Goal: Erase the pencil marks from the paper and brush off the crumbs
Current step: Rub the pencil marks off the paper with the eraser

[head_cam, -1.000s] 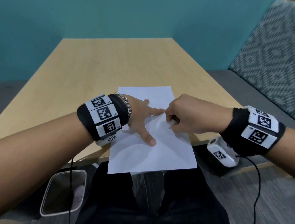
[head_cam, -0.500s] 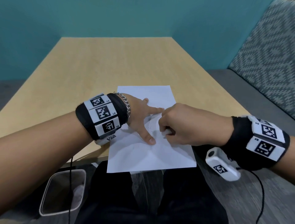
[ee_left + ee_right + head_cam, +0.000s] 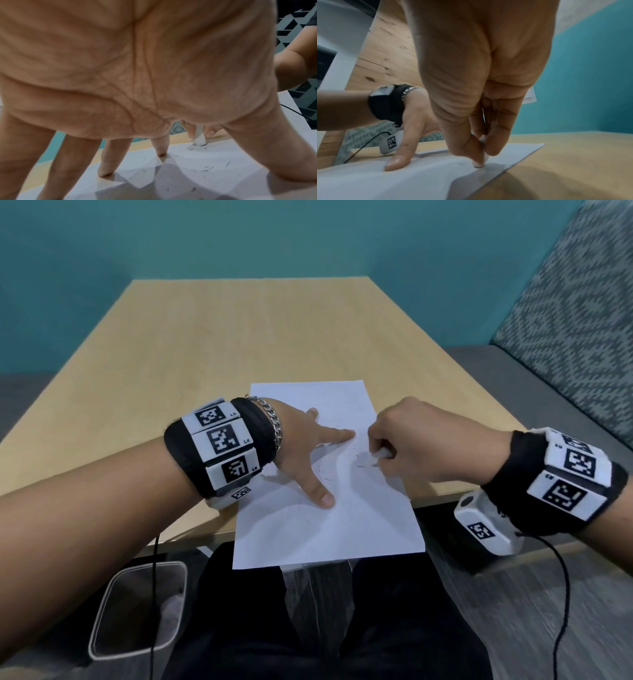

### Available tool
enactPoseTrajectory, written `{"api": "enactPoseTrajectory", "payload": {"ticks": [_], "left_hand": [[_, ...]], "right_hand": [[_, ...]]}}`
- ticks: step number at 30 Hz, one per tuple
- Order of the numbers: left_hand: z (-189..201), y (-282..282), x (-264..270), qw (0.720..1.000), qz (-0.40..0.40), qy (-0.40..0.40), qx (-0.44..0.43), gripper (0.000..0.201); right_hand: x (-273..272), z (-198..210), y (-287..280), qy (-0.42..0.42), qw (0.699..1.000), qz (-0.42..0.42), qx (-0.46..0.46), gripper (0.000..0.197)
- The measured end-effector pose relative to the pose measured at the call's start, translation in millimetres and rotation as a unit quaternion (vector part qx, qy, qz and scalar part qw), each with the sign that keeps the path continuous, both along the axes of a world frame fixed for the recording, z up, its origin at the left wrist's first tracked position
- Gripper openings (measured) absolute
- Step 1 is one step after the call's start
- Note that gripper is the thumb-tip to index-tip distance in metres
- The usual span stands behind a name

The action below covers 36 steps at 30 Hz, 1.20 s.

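A white sheet of paper [image 3: 329,518] lies on the wooden table [image 3: 205,344], its near end hanging over the table's front edge. My left hand [image 3: 308,453] presses the sheet flat with spread, straight fingers [image 3: 161,148]. My right hand [image 3: 404,446] pinches a small white eraser [image 3: 378,455] between thumb and fingertips, its tip down on the paper [image 3: 436,169] to the right of the left index finger. The eraser [image 3: 199,138] shows beyond the left fingers, and its tip [image 3: 481,161] meets the sheet. Dark eraser crumbs [image 3: 205,169] lie scattered on the paper [image 3: 171,175] between the hands.
A grey bin [image 3: 140,607] stands on the floor at the lower left, below the table edge. A patterned cushioned bench [image 3: 575,330] runs along the right. A teal wall [image 3: 239,237] backs the table. My dark-trousered legs [image 3: 239,628] are under the paper's overhang.
My right hand has slid the eraser to the right and slightly up, away from the left index finger. More dark crumbs show on the paper. The left hand has stayed in place.
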<state>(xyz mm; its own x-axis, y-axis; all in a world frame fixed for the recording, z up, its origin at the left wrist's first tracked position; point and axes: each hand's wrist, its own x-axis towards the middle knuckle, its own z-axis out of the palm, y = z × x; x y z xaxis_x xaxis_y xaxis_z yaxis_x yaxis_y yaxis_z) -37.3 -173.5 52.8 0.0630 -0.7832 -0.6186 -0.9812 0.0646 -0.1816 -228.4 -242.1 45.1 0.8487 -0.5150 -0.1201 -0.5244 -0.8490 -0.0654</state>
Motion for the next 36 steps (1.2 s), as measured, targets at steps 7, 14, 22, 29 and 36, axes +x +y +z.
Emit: {"api": "enactPoseTrajectory", "payload": {"ticks": [7, 14, 22, 29, 36], "left_hand": [[1.4, 1.4, -0.4, 1.0, 0.006, 0.007, 0.0, 0.128], [0.8, 1.1, 0.3, 1.0, 0.006, 0.007, -0.004, 0.128], [2.7, 2.3, 0.8, 1.0, 0.009, 0.01, 0.008, 0.127], [-11.4, 8.2, 12.1, 0.998, 0.021, 0.044, -0.043, 0.129], [0.9, 60.6, 40.0, 0.995, 0.017, 0.095, -0.03, 0.096]], "right_hand": [[3.7, -0.6, 22.0, 0.019, 0.998, 0.053, 0.027, 0.005], [2.1, 1.0, 10.1, 0.003, 1.0, 0.025, -0.009, 0.006], [-16.6, 14.5, -1.2, -0.056, 0.998, -0.033, 0.021, 0.012], [-44.8, 14.5, 23.8, -0.186, 0.972, -0.111, 0.094, 0.021], [-64.2, -5.1, 45.4, -0.228, 0.954, -0.13, 0.145, 0.022]]}}
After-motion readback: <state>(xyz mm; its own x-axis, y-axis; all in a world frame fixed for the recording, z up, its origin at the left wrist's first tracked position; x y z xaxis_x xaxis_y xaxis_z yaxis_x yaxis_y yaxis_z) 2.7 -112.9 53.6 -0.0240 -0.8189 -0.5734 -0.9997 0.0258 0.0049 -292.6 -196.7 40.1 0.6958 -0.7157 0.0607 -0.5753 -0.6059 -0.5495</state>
